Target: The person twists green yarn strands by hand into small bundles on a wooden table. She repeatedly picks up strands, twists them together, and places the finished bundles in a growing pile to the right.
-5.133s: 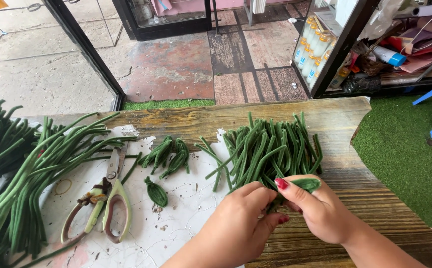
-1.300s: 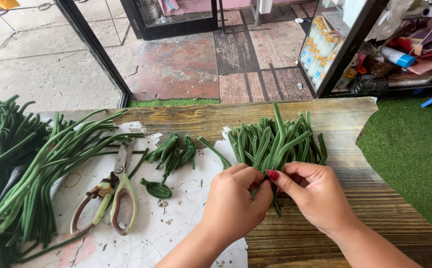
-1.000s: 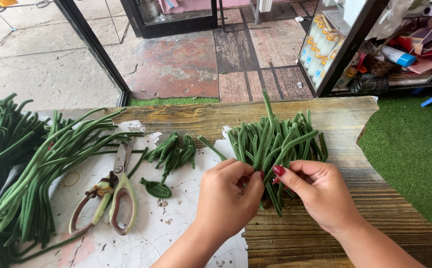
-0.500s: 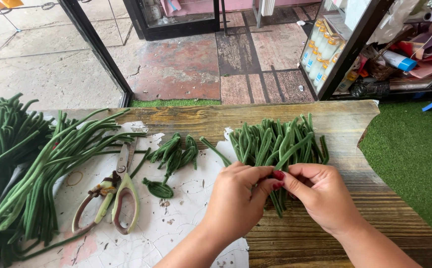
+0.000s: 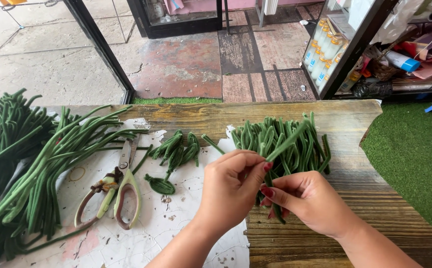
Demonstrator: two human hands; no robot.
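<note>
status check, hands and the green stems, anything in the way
Left hand and right hand both pinching one green stem. Cut stem pile right behind. Scissors off left, nothing blocking.

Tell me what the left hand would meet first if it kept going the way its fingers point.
Probably the bunch of short green stems just beyond the left hand, whose fingertips already pinch one stem of it; depth is hard to judge.

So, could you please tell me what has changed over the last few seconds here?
The left hand has lifted one green stem so it slants up above the cut pile; the right hand still pinches stems at the pile's near edge. The scissors and long stems have stayed put.
</note>
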